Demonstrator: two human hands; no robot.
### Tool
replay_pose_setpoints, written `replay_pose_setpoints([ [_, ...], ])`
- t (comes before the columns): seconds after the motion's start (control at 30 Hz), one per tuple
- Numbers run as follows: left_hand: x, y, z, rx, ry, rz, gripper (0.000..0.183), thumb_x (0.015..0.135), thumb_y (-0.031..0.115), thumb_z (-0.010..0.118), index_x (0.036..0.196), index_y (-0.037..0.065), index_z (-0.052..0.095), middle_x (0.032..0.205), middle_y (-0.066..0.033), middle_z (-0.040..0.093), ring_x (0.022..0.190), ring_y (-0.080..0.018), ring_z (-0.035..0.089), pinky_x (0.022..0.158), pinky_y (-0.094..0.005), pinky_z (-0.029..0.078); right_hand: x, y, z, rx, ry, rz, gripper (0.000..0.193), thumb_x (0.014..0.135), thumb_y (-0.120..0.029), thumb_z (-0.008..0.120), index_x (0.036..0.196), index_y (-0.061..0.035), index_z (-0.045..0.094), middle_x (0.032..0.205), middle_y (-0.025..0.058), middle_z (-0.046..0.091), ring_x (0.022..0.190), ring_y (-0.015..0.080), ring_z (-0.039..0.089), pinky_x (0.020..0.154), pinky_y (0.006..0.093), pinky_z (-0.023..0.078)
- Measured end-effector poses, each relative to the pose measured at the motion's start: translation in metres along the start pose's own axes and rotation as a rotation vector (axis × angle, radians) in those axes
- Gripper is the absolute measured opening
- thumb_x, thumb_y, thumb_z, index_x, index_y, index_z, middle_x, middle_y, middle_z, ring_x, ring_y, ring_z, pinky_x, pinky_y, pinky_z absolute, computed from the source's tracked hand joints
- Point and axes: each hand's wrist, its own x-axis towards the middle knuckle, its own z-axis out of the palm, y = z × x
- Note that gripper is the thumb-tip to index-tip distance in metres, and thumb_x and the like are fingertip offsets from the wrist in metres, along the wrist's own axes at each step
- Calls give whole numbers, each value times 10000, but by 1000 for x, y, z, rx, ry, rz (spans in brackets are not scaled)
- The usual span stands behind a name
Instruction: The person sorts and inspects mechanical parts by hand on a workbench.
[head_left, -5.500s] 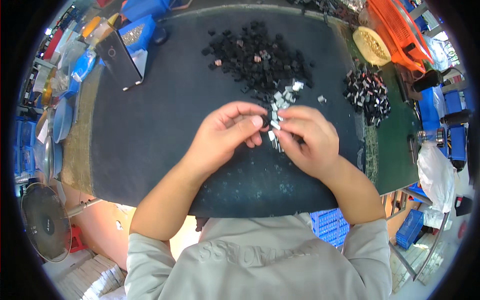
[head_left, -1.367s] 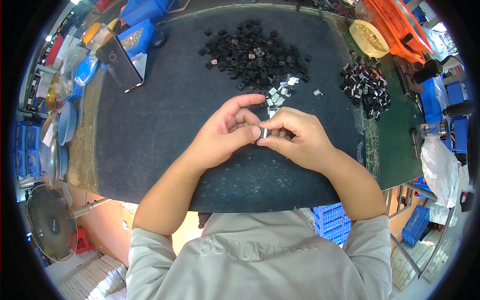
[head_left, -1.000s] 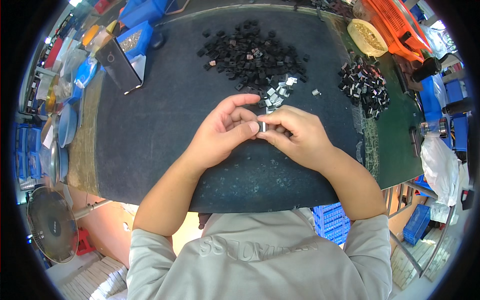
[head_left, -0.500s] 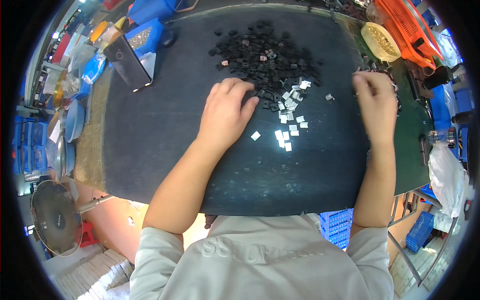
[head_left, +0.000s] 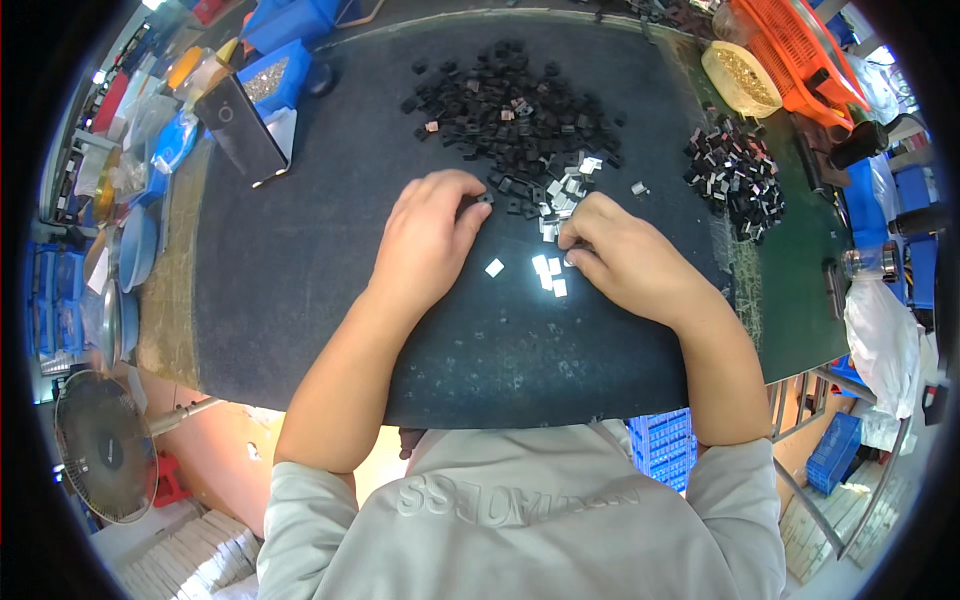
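Note:
My left hand [head_left: 425, 235] pinches a small black block [head_left: 486, 198] between thumb and forefinger, low over the dark mat [head_left: 300, 300]. To its right, my right hand [head_left: 625, 255] has its thumb and forefinger closed among the small silver metal plates [head_left: 552, 267]; a plate seems to be at the fingertips, mostly hidden. More silver plates [head_left: 560, 195] lie scattered between the hands. Beyond both hands spreads a loose heap of black blocks [head_left: 510, 100]. One silver plate [head_left: 494, 267] lies apart, nearer my left hand.
A second pile of black and silver pieces [head_left: 735, 170] sits at the right, below a cream tub [head_left: 742, 80] and an orange basket [head_left: 790, 60]. At the left a dark phone [head_left: 240, 130] leans beside a blue bin [head_left: 275, 80]. A fan [head_left: 105, 445] stands lower left.
My right hand has come left from the right-hand pile to the silver plates, uncovering that pile. My left hand stays by the black heap, and a black block now shows in its fingers.

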Motion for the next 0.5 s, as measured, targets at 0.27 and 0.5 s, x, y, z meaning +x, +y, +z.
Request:
replay_pose_setpoints([
  [0.27, -13, 19, -8, -1326, -139, -364, 311, 972, 50, 697, 1267, 58, 598, 1060, -29, 700, 1029, -120, 664, 885, -259, 513, 3, 3, 4, 4, 52, -27, 209, 970, -108, 633, 1169, -56, 673, 1069, 165, 663, 1001, 391, 660, 873, 458, 527],
  [0.5, -15, 24, -11, -1335, -215, -449, 260, 967, 64, 701, 1224, 44, 668, 1060, -23, 709, 953, -95, 642, 856, -254, 504, 2, 1, 5, 291, 111, 14, 197, 961, -159, 715, 1133, -65, 734, 968, 125, 751, 853, 253, 735, 760, 343, 566],
])
